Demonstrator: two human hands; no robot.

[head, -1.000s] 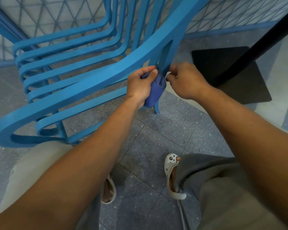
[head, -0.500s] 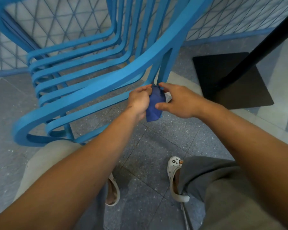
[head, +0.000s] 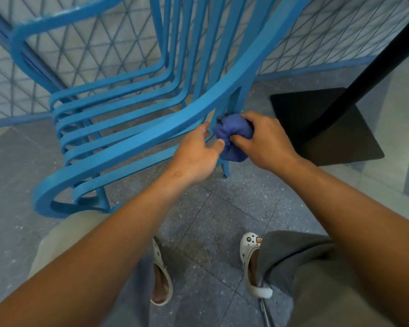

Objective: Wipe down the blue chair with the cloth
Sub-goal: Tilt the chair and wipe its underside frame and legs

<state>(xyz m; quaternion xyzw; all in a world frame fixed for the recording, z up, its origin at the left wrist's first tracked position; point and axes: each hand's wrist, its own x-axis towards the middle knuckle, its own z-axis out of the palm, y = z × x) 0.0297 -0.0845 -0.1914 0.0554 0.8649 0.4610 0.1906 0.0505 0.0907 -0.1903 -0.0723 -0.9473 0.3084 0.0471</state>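
The blue slatted chair (head: 137, 140) fills the upper left, its near armrest running diagonally down to the left. A bunched dark blue cloth (head: 233, 138) sits against the chair's rear leg just below the armrest. My right hand (head: 266, 142) grips the cloth, fingers curled over its top and thumb under it. My left hand (head: 197, 156) lies just left of the cloth under the armrest, fingers loosely extended toward the chair and thumb tip touching the cloth. The leg behind the cloth is partly hidden.
A black square table base (head: 328, 128) with a slanting black pole (head: 368, 64) stands to the right of the chair. A blue-framed mesh fence (head: 99, 43) runs behind. My feet in white clogs (head: 253, 267) stand on the grey tiled floor (head: 210, 220).
The cloth has gone from my left hand's grip into my right hand. My left fingers have loosened off it. Both hands have moved down from the armrest joint to the leg.
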